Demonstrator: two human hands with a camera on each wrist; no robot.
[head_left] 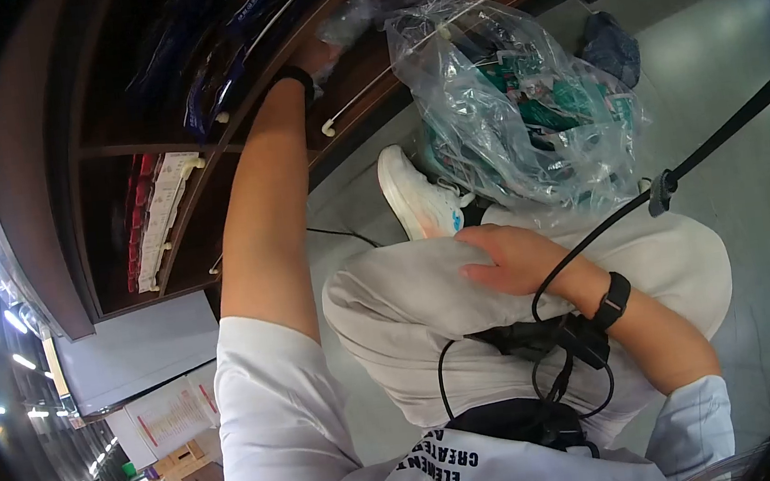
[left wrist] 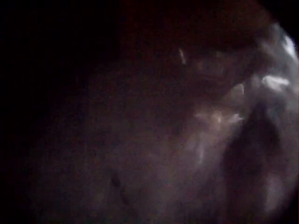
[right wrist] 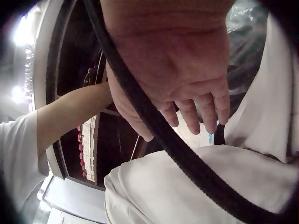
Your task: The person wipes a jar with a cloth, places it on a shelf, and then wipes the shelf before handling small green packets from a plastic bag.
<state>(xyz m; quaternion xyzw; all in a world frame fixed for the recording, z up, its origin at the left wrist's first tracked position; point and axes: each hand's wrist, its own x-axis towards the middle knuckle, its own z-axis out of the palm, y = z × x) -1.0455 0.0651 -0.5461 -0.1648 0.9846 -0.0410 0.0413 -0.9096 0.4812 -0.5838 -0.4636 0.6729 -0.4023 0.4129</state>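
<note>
My left hand (head_left: pixel 315 56) reaches into a low compartment of the dark shelf (head_left: pixel 365 67), beside crumpled clear plastic (head_left: pixel 355 18). Its fingers are hidden there, and I cannot tell whether they hold the plastic. The left wrist view is dark and blurred, with glints on plastic film (left wrist: pixel 275 83). My right hand (head_left: pixel 518 258) lies over my bent knee, holding nothing; the right wrist view shows its palm and loosely straight fingers. In front of my knees, a large clear plastic bag (head_left: pixel 523 120) with green packages (head_left: pixel 569 101) inside sits on the floor.
Dark blue packages (head_left: pixel 216 46) and a row of red-and-white boxes (head_left: pixel 155 219) fill other shelf compartments. White rails run along the shelf edges. A black strap (head_left: pixel 733 125) crosses above my right forearm. A dark cloth-like thing (head_left: pixel 610 51) lies beyond the bag.
</note>
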